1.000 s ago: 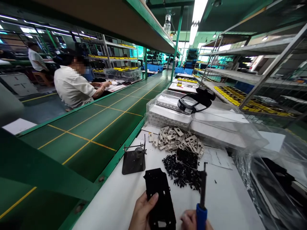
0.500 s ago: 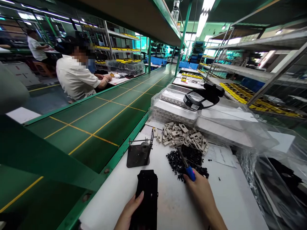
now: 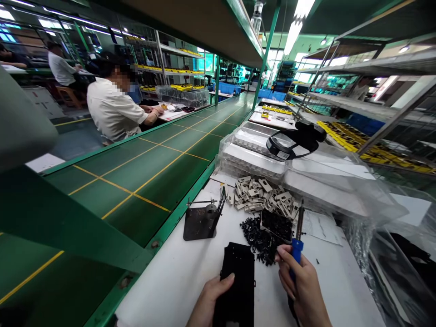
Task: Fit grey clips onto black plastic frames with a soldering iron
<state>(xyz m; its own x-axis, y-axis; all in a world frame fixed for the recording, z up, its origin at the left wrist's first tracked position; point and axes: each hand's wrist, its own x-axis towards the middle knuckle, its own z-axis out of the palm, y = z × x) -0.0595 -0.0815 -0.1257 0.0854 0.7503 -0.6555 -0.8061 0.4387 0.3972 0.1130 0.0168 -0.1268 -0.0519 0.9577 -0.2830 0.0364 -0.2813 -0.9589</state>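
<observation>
My left hand [image 3: 213, 297] grips a flat black plastic panel [image 3: 238, 281] by its left side, thumb on top. In my right hand [image 3: 301, 284] is a soldering iron [image 3: 297, 250], its blue handle held between the fingers and its tip pointing up and away. The right thumb and index finger pinch together beside a heap of small black parts [image 3: 260, 245]; whether a part is between them is too small to make out. Behind the heap is an open box of black parts [image 3: 277, 223]. Light grey plastic pieces [image 3: 262, 195] lie piled beyond it.
Left of the piles stands a dark metal iron stand [image 3: 200, 222]. A green conveyor belt [image 3: 150, 172] runs along the left, with a seated co-worker [image 3: 114, 104] across it. Clear plastic trays [image 3: 252, 159] carry a black head strap [image 3: 289, 145]. Racks [image 3: 384, 100] rise at right.
The soldering iron has swung from pointing down into the black parts to pointing upward, and my right hand has moved right. My left hand and the black panel have shifted right in view.
</observation>
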